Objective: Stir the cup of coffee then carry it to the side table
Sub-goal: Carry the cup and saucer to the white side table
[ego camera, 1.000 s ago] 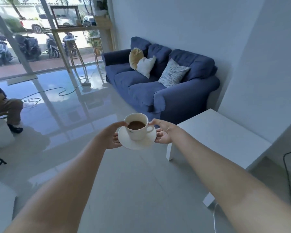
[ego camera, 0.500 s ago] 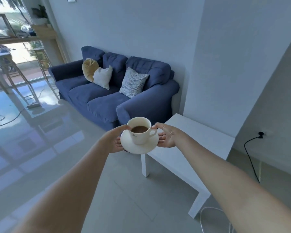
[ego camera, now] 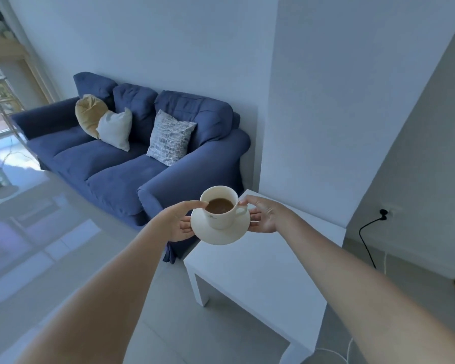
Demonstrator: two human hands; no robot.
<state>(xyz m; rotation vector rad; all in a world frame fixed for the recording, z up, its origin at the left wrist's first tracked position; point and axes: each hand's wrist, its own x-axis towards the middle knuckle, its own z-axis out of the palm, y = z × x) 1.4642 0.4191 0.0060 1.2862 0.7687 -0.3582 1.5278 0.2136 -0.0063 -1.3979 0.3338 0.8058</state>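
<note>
The cup of coffee (ego camera: 219, 207) sits on its saucer (ego camera: 220, 232) at the centre of the frame, held in the air above the near-left part of the white side table, my counter (ego camera: 260, 274). The coffee reaches roughly two thirds up the cup and the surface looks slightly tilted. My left hand (ego camera: 177, 222) has a closed grip on the saucer's left rim, thumb reaching to the cup wall; my right hand (ego camera: 264, 215) pinches the right rim, its thumb near the handle. To the left of the counter stands the blue sofa (ego camera: 132, 164), its armrest just beside the saucer in the picture. I judge the carrying nearly done. To set down well I would keep both rims level, move further over the counter top, and lower slowly so the saucer lands flat, away from the edge.
</note>
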